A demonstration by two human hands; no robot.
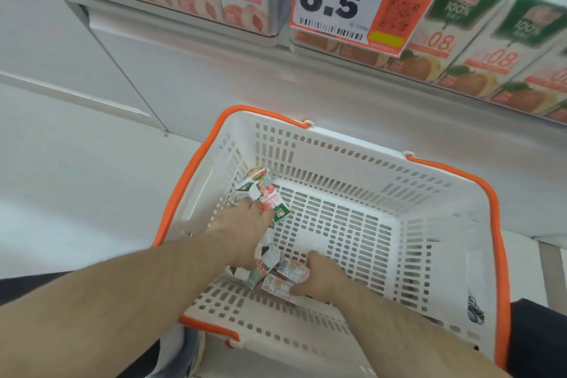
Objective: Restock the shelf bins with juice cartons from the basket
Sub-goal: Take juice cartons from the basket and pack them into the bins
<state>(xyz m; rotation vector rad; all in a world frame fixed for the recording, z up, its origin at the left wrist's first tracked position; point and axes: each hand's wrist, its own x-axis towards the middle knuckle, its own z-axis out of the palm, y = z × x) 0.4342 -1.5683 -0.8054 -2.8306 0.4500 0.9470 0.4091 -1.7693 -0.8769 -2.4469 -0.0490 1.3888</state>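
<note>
Inside the slotted white plastic basket [352, 163], your left hand [245, 233] grips boxy juice cartons [260, 190] — right hand [319, 279] fingers pinch another carton [277, 285]; price tag [343, 0] above.

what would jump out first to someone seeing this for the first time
The big 6.5 price tag hangs at top centre, between shelf bins of juice cartons. Below it sits a white basket with orange handles, where both hands reach in: the left hand grips cartons, the right hand holds a small carton near the front wall.
</note>
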